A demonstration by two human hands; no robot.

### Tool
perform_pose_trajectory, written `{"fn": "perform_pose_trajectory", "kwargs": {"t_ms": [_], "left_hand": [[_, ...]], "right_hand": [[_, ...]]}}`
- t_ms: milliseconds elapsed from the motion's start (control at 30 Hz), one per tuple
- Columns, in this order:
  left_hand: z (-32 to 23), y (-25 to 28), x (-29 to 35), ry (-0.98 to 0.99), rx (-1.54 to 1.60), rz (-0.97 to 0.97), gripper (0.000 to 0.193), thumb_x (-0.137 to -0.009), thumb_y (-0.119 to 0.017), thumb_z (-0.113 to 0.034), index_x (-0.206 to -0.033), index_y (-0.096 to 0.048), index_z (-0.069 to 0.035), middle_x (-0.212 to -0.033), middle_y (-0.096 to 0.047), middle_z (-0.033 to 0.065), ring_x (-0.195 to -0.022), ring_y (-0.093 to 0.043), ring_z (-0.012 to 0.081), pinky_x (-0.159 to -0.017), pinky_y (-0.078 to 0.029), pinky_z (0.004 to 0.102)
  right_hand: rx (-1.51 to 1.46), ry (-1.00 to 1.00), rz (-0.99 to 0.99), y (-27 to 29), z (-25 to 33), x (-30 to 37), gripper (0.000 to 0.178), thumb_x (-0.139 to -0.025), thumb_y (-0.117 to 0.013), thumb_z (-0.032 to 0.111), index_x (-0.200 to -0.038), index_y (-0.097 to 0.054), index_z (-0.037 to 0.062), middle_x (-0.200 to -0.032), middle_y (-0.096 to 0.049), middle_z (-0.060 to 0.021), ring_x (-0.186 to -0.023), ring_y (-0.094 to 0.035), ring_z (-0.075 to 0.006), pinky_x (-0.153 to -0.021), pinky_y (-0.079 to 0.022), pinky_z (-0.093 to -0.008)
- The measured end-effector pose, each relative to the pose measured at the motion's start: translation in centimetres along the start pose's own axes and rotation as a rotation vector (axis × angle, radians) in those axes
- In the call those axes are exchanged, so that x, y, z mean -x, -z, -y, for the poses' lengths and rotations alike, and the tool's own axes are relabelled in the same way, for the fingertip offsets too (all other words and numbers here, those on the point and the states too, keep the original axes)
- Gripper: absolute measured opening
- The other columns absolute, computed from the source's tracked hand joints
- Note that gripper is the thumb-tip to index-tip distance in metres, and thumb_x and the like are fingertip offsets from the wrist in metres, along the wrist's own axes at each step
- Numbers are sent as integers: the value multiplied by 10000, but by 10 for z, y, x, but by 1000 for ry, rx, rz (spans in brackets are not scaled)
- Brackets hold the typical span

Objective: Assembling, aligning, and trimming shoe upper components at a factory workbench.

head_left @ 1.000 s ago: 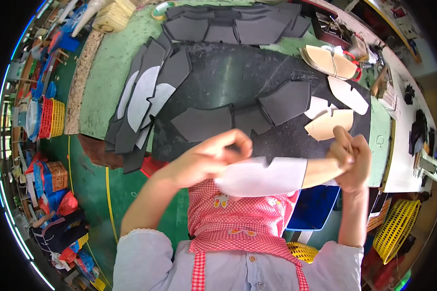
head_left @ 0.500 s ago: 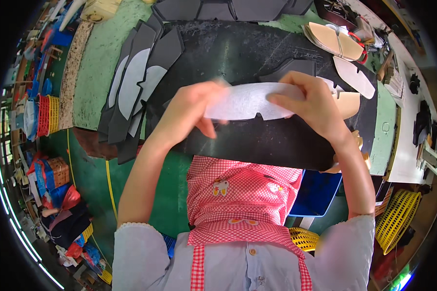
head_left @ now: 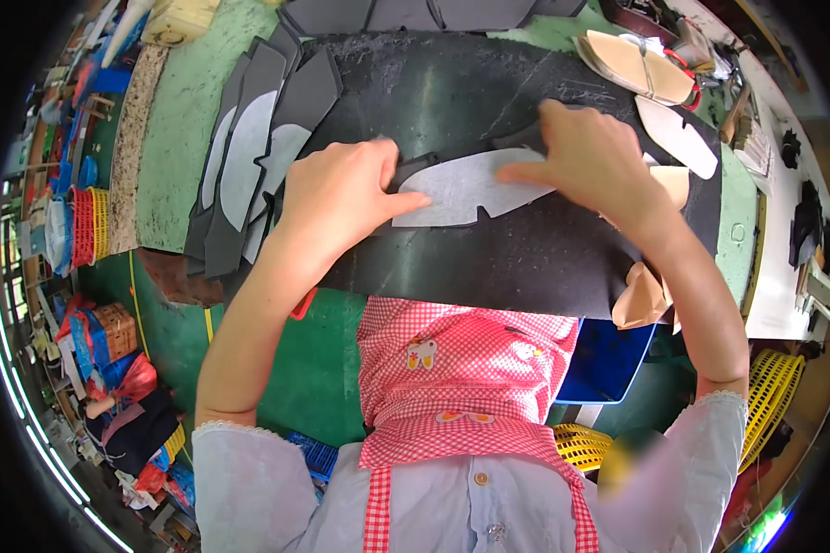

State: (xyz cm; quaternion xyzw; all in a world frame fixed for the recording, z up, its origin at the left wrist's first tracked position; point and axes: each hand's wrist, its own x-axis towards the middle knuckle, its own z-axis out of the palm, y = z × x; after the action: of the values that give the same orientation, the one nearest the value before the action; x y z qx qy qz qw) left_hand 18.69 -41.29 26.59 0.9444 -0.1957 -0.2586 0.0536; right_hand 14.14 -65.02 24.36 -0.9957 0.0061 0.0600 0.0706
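Note:
A white piece with pointed ends and a small notch in its near edge (head_left: pixel 470 192) lies over a dark grey piece (head_left: pixel 417 168) that shows along its far edge. My left hand (head_left: pixel 337 194) is at its left end, with the thumb pressed on the white surface and the fingers curled. Across from it, my right hand (head_left: pixel 604 166) has its thumb on the right part of the white piece, while its fingers bend beyond the far edge. Both hands are closed about the piece. Fingertips on the far side are partly hidden. Beneath lies a black mat (head_left: pixel 392 83).
To the left, dark pieces (head_left: pixel 318 88) with white patches (head_left: pixel 249 157) lie overlapping. More dark pieces (head_left: pixel 401 16) line the back. Tan pieces (head_left: pixel 632 69) and a white notched piece (head_left: pixel 678 138) lie at right. A blue bin (head_left: pixel 604 364) stands below the table's front edge.
The white piece has come down onto the dark piece. My left hand has shifted left and its thumb now presses on the piece; my right fingers have spread away from their pinch.

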Motion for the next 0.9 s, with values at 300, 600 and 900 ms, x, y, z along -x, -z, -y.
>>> {"fn": "perform_pose_trajectory", "kwargs": {"t_ms": [300,600,900], "left_hand": [[23,-29,10,-460,652,-225,335,-811,-778,-96,-978,-489,-72,-904,-557,71,-854,-597,171,-793,-489,336],[146,-40,24,-161,49,-744,696,-878,-708,-419,-1479,-469,-162,-1571,-322,196,-1460,-283,419,-1161,-212,606],[203,-63,-14,98,-99,-861,641,-965,-604,-409,-1529,-393,-189,-1572,-320,198,-1438,-309,425,-1136,-266,592]], "right_hand": [[-416,59,53,4,-27,7,385,-818,-788,386,-796,-595,53,-695,-646,-125,-694,-667,-319,-638,-507,-429],[-237,433,-539,-6,-6,-151,793,-831,-763,492,-1370,-476,-14,-1422,-511,-216,-1390,-430,-337,-1164,-317,-456],[-92,303,-175,15,24,-208,823,-694,-827,586,-1221,-534,26,-1161,-689,-207,-1150,-636,-329,-1141,-321,-489]]}}
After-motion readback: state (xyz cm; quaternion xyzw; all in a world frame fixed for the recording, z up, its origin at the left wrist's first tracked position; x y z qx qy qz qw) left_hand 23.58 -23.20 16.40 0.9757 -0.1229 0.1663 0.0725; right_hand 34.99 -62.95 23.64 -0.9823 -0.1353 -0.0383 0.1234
